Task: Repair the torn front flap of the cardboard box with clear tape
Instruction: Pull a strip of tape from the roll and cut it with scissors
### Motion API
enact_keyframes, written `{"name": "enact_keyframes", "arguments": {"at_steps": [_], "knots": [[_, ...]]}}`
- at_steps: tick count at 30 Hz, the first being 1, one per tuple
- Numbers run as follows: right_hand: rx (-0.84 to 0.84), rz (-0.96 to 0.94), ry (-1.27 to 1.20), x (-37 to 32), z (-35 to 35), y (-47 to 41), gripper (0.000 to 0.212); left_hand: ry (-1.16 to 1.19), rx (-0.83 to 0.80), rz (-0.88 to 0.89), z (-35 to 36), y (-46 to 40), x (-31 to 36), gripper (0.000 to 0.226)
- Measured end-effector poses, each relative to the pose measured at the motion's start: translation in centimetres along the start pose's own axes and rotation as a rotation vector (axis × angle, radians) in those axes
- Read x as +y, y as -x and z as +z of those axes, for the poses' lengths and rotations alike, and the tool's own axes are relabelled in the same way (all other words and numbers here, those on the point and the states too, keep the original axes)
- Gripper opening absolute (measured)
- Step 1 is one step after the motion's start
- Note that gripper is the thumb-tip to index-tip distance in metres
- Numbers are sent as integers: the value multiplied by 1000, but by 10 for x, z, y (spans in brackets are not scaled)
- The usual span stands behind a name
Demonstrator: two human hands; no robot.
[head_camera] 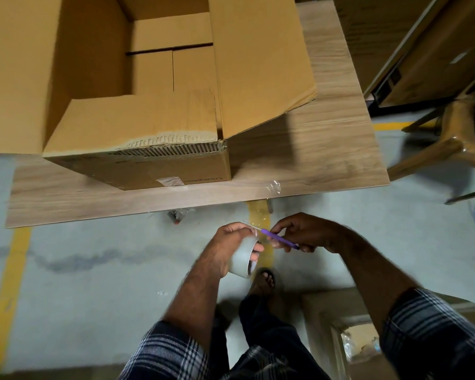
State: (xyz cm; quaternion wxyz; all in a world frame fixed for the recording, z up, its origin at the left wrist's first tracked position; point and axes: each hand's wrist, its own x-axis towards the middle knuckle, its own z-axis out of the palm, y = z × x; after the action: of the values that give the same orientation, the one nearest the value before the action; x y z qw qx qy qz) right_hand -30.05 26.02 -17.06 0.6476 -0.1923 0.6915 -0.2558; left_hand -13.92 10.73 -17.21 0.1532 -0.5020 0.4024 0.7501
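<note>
A big open brown cardboard box (137,86) is set on a light wooden table (327,149), at the far left of the scene. Its torn front flap (137,124) is folded in, and the ripped, wavy edge is seen along the near side of the box. A crumpled scrap of clear tape (274,185) is stuck near the table's near edge.

Nearer, over the grey floor (80,270) with yellow lines, a roll of clear tape (243,259) is held in the left hand (231,242), with the fingers curled round it. A thin purple cutter (279,238) is pinched in the right hand (305,233). Its tip is pointed at the top of the roll, perhaps touching the tape there, though this part is blurry.

A brown plastic chair (455,133) is seen at the far right.
</note>
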Motion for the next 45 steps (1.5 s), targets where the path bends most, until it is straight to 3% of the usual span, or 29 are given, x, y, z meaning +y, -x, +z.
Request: {"name": "enact_keyframes", "arguments": {"at_steps": [4,11,21,25,30,33,37,42,45], "knots": [[-29,4,41,-5,-5,-2,20,19,-20,-24,1,3,2,6],[8,-96,63,-7,-5,-3,25,13,-34,-21,-2,6,5,9],[-21,-78,93,-15,-6,1,27,-11,-102,-32,-8,5,7,12],[5,-98,73,-20,0,0,47,8,-134,-42,-10,5,7,19],[-5,-3,181,-28,10,3,32,-46,-150,-48,-22,19,2,9],[96,-18,210,-29,28,2,36,-79,-135,44,-35,31,2,8],[338,-239,455,-33,66,9,40,-155,-61,203,-58,49,10,15],[527,-381,492,-61,106,36,63,-247,-18,349,-79,77,19,18],[624,-449,569,-80,123,55,63,-287,9,438,-84,96,29,14]]}}
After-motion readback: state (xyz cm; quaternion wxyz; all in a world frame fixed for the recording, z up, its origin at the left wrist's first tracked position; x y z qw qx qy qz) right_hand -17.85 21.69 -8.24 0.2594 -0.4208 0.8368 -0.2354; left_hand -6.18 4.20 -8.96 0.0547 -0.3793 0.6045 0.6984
